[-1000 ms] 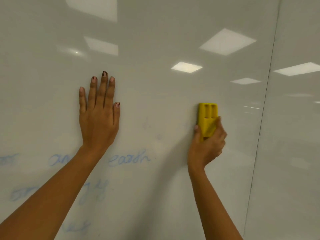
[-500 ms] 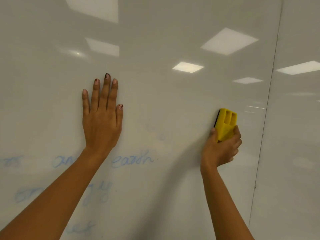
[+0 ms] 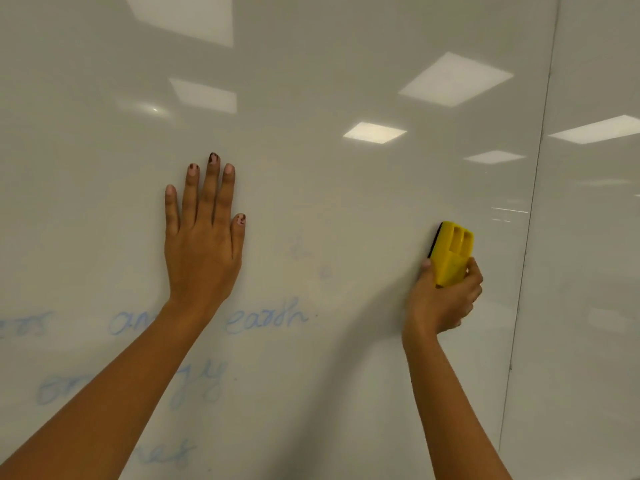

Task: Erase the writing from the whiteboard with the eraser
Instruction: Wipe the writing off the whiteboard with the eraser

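Fingers (image 3: 472,271) of the right hand (image 3: 443,299) are curling around a yellow plastic eraser (image 3: 452,252), a blocky thing standing tall, its top leaning a little left, at the right middle of the shiny whiteboard (image 3: 311,81). Left hand (image 3: 202,244) is lying flat with straight fingers above pale blue writing (image 3: 266,318) at lower left.

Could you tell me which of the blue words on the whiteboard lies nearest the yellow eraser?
The blue word just right of the left forearm, on the top line, is nearest the eraser; the others lie farther left or lower.
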